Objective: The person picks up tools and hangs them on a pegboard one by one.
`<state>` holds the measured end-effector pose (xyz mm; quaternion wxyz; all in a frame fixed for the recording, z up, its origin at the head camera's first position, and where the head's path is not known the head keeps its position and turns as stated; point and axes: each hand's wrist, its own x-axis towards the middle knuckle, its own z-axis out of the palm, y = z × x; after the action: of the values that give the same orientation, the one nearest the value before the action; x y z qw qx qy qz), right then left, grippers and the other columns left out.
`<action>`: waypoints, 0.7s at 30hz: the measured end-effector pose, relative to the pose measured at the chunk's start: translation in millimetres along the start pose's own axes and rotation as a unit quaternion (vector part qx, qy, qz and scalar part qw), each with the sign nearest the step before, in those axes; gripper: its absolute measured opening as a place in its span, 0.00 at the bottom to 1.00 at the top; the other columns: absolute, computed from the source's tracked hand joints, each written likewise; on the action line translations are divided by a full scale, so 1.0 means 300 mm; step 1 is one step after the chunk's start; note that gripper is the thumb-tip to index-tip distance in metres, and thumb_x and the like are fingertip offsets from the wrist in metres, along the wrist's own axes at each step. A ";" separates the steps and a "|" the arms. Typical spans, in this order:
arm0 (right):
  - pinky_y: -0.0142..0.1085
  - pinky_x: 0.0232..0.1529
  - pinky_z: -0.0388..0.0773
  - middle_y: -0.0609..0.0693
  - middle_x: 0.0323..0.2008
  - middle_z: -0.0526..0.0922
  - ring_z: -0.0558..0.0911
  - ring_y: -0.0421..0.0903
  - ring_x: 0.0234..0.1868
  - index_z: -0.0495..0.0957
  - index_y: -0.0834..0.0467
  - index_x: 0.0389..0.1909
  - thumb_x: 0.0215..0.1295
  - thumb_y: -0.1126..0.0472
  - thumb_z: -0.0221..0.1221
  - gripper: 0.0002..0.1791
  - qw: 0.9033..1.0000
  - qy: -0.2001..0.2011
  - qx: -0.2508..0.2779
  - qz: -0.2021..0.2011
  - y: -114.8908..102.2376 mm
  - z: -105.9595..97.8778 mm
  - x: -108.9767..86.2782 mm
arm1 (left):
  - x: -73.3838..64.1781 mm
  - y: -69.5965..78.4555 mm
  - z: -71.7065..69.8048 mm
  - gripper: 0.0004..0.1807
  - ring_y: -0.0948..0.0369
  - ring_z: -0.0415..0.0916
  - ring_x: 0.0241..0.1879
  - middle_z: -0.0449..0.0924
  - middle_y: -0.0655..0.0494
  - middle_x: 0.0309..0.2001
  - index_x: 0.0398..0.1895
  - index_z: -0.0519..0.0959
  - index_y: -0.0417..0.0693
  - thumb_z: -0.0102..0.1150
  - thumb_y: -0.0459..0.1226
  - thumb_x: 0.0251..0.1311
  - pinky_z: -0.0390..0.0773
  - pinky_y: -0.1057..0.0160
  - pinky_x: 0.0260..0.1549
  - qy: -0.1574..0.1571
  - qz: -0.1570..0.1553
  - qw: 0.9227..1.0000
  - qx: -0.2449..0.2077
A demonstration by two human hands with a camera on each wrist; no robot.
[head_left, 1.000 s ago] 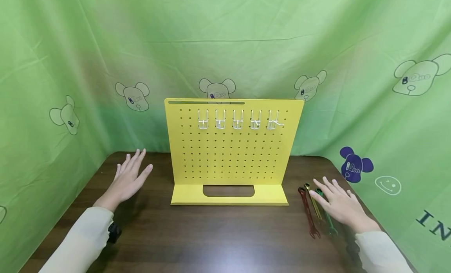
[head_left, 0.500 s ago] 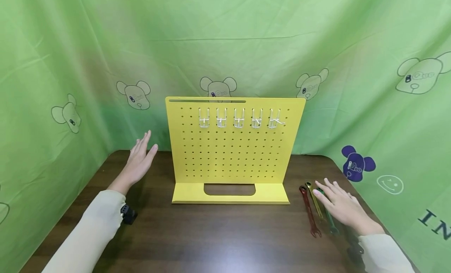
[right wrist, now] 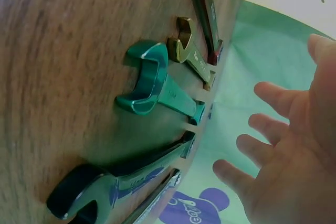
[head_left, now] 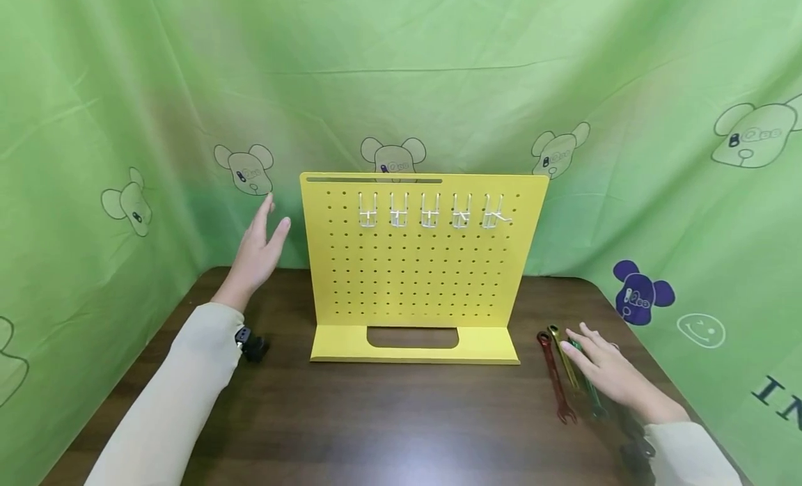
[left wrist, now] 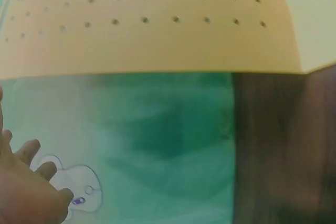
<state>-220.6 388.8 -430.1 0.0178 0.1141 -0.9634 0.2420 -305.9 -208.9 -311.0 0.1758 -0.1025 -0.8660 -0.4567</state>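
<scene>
My left hand (head_left: 255, 253) is raised beside the left edge of a yellow pegboard (head_left: 413, 277), fingers straight and thumb apart, holding nothing. The left wrist view catches its fingers (left wrist: 44, 171) at the lower left. My right hand (head_left: 610, 374) hovers over several combination wrenches at the table's right, fingers extended. A red wrench (head_left: 555, 378) and a gold wrench (head_left: 567, 364) lie left of it; a green wrench (head_left: 594, 397) is partly covered by the hand. In the right wrist view, a dark wrench (right wrist: 113, 190) and a silvery one (right wrist: 155, 195) lie beyond the green one.
Several white wire hooks (head_left: 429, 211) hang in a row along the pegboard's upper part. The board stands on a yellow base (head_left: 338, 343) towards the back of the brown wooden table (head_left: 388, 416). A green printed curtain (head_left: 438, 89) encloses the back and sides.
My left hand has risen and moved right, towards the pegboard's left edge. The right hand stays over the wrenches almost unmoved. The whole head view has shifted slightly.
</scene>
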 end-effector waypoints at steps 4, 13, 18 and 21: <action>0.77 0.61 0.41 0.80 0.70 0.50 0.51 0.82 0.67 0.66 0.77 0.65 0.80 0.48 0.46 0.33 1.000 0.012 0.007 -0.018 -0.002 0.003 -0.005 | 0.030 0.048 0.007 0.39 0.49 0.46 0.76 0.49 0.49 0.78 0.82 0.39 0.65 0.41 0.59 0.75 0.51 0.39 0.70 0.013 -0.007 0.999 -0.029; 0.76 0.56 0.56 0.80 0.68 0.54 0.56 0.81 0.65 0.71 0.75 0.62 0.79 0.51 0.50 0.29 1.000 0.015 -0.006 -0.025 -0.002 0.004 -0.009 | 0.109 0.135 0.033 0.36 0.54 0.65 0.69 0.62 0.50 0.74 0.80 0.52 0.65 0.53 0.49 0.74 0.66 0.54 0.67 0.040 0.022 0.995 -0.087; 0.75 0.54 0.61 0.79 0.67 0.57 0.59 0.81 0.63 0.73 0.74 0.61 0.78 0.52 0.51 0.28 0.999 0.018 -0.014 -0.027 -0.002 0.007 -0.013 | 0.131 0.174 0.041 0.37 0.53 0.69 0.66 0.64 0.49 0.73 0.79 0.54 0.67 0.58 0.45 0.72 0.72 0.59 0.62 0.049 0.006 0.993 -0.109; 0.74 0.55 0.61 0.79 0.67 0.58 0.60 0.80 0.63 0.73 0.74 0.60 0.78 0.52 0.52 0.27 0.999 0.021 -0.011 -0.027 -0.005 0.009 -0.017 | 0.138 0.189 0.041 0.37 0.52 0.69 0.66 0.64 0.47 0.72 0.79 0.55 0.67 0.58 0.45 0.71 0.72 0.57 0.62 0.052 -0.007 0.993 -0.110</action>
<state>-215.2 387.2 -432.2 0.0455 0.1350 -0.9620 0.2328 -327.3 -166.0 -258.1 0.2051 -0.0910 -0.8010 -0.5551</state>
